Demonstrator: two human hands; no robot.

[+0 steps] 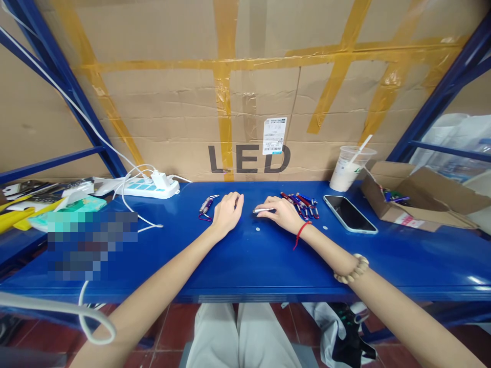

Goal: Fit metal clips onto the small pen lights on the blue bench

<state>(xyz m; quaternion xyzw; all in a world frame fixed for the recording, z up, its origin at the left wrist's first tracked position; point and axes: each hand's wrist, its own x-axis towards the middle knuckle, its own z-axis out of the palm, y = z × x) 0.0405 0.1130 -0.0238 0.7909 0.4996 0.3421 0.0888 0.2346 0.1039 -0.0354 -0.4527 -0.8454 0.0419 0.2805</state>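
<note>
We are resting both hands on the blue table (245, 266): left hand (227, 212) lying empty and released, right hand (282, 213) grasping a small silver flashlight (264, 210), just left of the phone (350, 213); we judge assembly is underway

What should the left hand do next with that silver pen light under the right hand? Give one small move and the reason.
Probably bring the left hand across to grip the free end of the silver pen light. The right hand pins it on the blue table, while the left rests flat, holding nothing. Small round pieces lie loose beside it, so two hands seem needed.
</note>
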